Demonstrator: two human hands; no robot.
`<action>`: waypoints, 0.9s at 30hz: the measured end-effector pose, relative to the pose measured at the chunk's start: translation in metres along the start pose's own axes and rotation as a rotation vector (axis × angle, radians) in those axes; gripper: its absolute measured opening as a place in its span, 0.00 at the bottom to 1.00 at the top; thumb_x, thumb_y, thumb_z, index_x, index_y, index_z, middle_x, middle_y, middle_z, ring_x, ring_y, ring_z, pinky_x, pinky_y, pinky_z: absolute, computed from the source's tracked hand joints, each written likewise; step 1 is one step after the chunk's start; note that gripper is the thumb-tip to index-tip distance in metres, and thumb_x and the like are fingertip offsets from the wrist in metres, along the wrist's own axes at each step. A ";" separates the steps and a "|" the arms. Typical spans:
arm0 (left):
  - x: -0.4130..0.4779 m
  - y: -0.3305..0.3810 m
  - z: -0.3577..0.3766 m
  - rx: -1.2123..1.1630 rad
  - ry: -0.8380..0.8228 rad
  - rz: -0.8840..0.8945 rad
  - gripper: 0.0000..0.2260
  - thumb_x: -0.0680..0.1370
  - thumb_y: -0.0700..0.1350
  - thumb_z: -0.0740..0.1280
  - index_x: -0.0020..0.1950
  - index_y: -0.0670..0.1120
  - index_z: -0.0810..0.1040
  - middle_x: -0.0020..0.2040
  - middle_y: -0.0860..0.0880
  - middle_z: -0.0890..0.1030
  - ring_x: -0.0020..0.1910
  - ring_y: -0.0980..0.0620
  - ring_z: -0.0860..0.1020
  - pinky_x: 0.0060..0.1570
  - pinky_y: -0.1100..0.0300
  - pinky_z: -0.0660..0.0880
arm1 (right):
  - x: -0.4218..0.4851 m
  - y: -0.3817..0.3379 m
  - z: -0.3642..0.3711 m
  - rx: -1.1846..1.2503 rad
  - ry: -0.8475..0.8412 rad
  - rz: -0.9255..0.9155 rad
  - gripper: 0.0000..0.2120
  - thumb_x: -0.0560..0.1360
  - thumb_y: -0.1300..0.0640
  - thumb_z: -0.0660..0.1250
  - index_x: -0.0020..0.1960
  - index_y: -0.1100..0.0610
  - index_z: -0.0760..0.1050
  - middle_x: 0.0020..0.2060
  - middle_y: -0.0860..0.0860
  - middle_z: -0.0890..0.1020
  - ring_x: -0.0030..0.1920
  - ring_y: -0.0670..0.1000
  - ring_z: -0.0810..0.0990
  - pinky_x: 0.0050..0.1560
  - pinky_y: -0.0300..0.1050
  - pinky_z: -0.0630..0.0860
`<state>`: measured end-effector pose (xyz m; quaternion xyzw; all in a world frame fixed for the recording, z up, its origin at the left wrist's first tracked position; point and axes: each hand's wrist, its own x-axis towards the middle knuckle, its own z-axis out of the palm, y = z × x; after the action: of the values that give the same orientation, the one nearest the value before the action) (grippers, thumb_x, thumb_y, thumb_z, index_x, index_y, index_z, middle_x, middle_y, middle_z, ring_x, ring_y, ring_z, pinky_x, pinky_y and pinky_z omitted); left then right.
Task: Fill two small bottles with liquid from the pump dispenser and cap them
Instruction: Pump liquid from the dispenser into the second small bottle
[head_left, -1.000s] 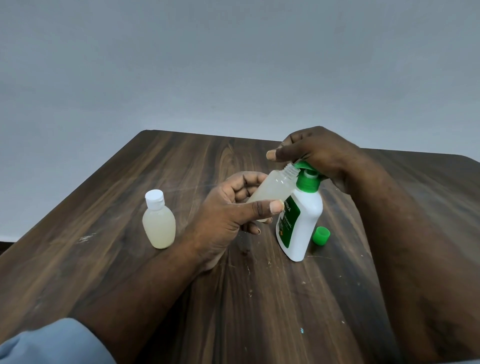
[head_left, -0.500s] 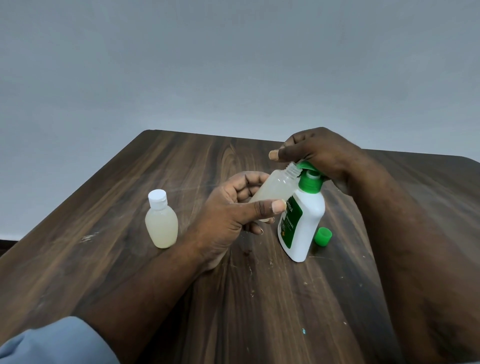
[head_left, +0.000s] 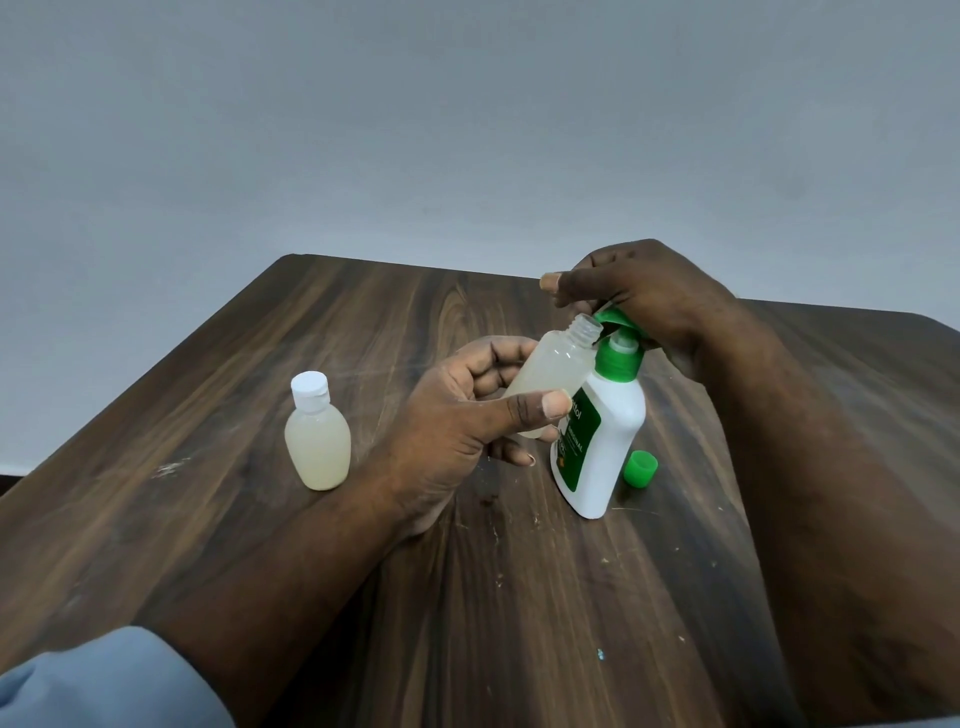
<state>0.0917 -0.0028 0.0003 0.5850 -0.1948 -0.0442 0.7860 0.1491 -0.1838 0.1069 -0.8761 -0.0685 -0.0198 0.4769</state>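
My left hand (head_left: 467, 415) grips a small clear bottle (head_left: 556, 376) that holds pale liquid, is uncapped and is tilted so its threaded mouth sits under the green spout. My right hand (head_left: 649, 301) rests on top of the green pump head (head_left: 615, 325) of the white dispenser bottle (head_left: 597, 447), which leans slightly on the table. A second small bottle (head_left: 317, 441), filled with pale liquid and closed with a white cap, stands upright to the left. A loose green cap (head_left: 640, 468) lies on the table just right of the dispenser.
Everything sits on a dark wooden table (head_left: 363, 332) with small crumbs and scuffs. A plain grey wall rises behind the table's far edge. My blue sleeve (head_left: 104, 680) shows at the bottom left.
The pump head under my right hand has come up slightly, showing more of its white neck. The open bottle stays at the spout. The view has shifted a little.
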 end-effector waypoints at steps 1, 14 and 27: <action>0.000 0.000 0.000 0.001 0.001 0.001 0.25 0.70 0.46 0.77 0.66 0.47 0.78 0.57 0.44 0.86 0.47 0.41 0.85 0.34 0.60 0.81 | 0.000 0.001 0.000 0.003 0.003 -0.002 0.15 0.77 0.50 0.75 0.51 0.63 0.84 0.29 0.45 0.81 0.26 0.43 0.78 0.36 0.42 0.73; -0.001 0.005 0.000 -0.054 0.074 0.043 0.23 0.74 0.46 0.75 0.67 0.46 0.77 0.58 0.43 0.86 0.49 0.39 0.86 0.35 0.59 0.82 | 0.004 0.006 -0.009 0.056 0.100 -0.047 0.23 0.75 0.39 0.75 0.47 0.60 0.83 0.37 0.50 0.86 0.36 0.51 0.83 0.43 0.48 0.79; -0.022 0.005 0.013 0.128 0.111 0.046 0.25 0.72 0.46 0.76 0.66 0.43 0.74 0.58 0.42 0.85 0.50 0.38 0.87 0.41 0.49 0.85 | -0.005 0.017 -0.018 0.137 0.219 -0.061 0.25 0.75 0.33 0.71 0.44 0.57 0.86 0.33 0.47 0.86 0.37 0.49 0.83 0.40 0.45 0.78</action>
<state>0.0661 -0.0065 0.0027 0.6311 -0.1667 0.0187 0.7574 0.1475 -0.2084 0.1015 -0.8317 -0.0439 -0.1250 0.5392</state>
